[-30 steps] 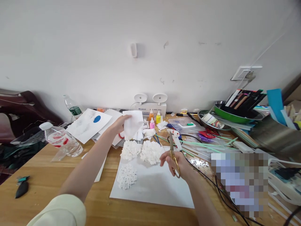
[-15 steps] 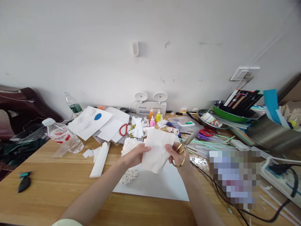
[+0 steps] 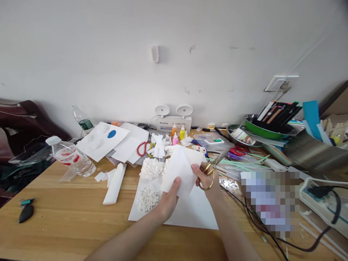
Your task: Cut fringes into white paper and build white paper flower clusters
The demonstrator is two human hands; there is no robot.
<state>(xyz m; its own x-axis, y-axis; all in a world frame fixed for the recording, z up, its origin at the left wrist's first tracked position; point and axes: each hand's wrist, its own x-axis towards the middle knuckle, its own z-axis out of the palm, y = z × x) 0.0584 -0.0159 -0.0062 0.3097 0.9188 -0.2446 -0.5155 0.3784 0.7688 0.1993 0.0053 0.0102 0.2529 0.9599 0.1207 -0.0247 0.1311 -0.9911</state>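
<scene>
A folded white sheet of paper [image 3: 181,170] is held up between my two hands over a larger white sheet [image 3: 195,214] on the table. My left hand [image 3: 170,198] pinches its lower left edge, thumb on top. At the right edge my right hand [image 3: 203,177] grips the paper between thumb and fingers. Gold-handled scissors [image 3: 211,171] hang in that same hand, blades pointing up and right, away from the paper. Left of the paper, two clusters of small white pieces [image 3: 148,198] lie on the larger sheet.
A water bottle [image 3: 72,157] leans at the left, near a folded white paper strip [image 3: 115,183]. Red-handled scissors [image 3: 141,149] and small paint bottles [image 3: 182,133] sit behind. Black cables [image 3: 255,221] and a power strip [image 3: 323,203] are at the right; a green pan [image 3: 268,133] holds markers.
My left hand has shifted from the paper's upper left side down to its lower left edge, uncovering the white clusters. The right hand and scissors stay nearly in place.
</scene>
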